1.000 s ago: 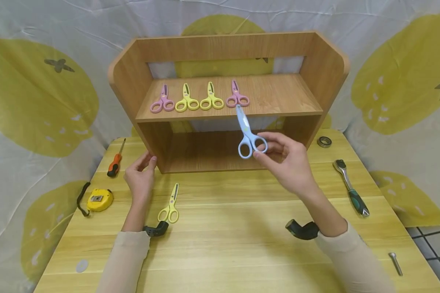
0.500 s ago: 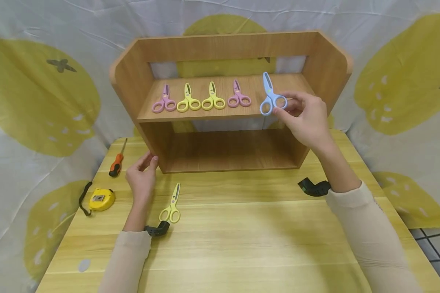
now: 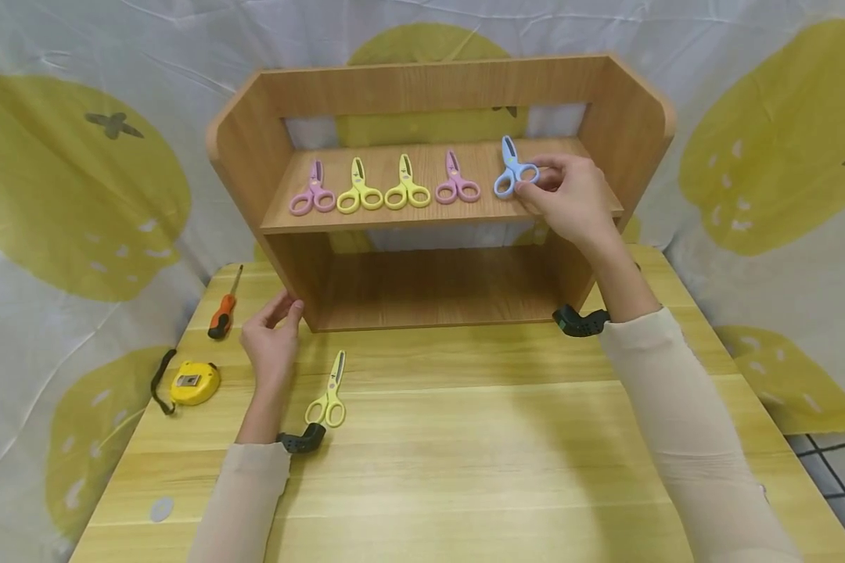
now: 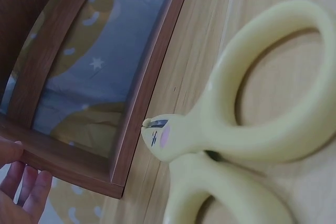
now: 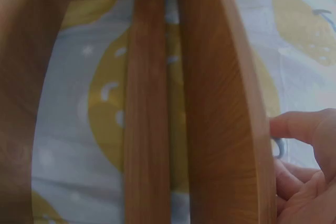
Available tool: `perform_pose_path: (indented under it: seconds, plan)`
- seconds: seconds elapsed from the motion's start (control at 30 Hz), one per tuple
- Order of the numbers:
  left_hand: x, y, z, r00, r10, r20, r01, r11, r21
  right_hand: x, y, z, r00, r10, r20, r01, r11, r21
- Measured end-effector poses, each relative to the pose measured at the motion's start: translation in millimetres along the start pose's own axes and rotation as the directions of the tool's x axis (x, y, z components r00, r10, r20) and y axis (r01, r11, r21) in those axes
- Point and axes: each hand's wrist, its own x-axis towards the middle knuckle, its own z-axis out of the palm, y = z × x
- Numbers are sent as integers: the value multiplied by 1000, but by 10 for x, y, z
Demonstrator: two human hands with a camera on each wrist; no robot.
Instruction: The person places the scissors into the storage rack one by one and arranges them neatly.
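My right hand (image 3: 573, 195) pinches a pair of light-blue scissors (image 3: 511, 167) by its right finger loop, close over the right part of the upper shelf. The blades point away toward the back. In the right wrist view, the shelf board hides most of these scissors. To their left, two pink and two yellow pairs lie in a row, the nearest being pink scissors (image 3: 456, 178). My left hand (image 3: 271, 336) touches the lower left side of the wooden shelf (image 3: 429, 220) with thumb and fingertips. Yellow scissors (image 3: 332, 395) lie on the table beside my left wrist.
An orange screwdriver (image 3: 223, 309), a yellow tape measure (image 3: 195, 383) and a grey disc (image 3: 161, 509) lie along the table's left side. A patterned cloth (image 3: 113, 328) hangs behind and beside the table. The shelf's right side panel (image 3: 627, 141) stands near my right hand.
My right hand has carried the blue scissors up and right from in front of the shelf, then slightly back and lower over the upper board. The left hand has stayed put.
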Motion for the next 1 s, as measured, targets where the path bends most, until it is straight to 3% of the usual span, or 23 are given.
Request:
perform_pose_path:
  seconds: [0.2, 0.47, 0.87, 1.0]
  plan:
    - [-4, 36, -8, 1000, -2, 14, 2, 1000, -2, 21, -29, -30, 999, 11, 46, -7, 996, -91]
    - [-7, 14, -6, 1000, 27, 7, -27, 1000, 6, 51, -23, -56, 994, 21, 108, 8, 966, -258]
    - [5, -22, 7, 998, 59, -8, -59, 998, 22, -3, -49, -88, 993, 19, 115, 11, 967, -256]
    - [4, -20, 6, 997, 70, -11, -70, 997, 26, -76, -22, -79, 997, -22, 74, 33, 987, -157]
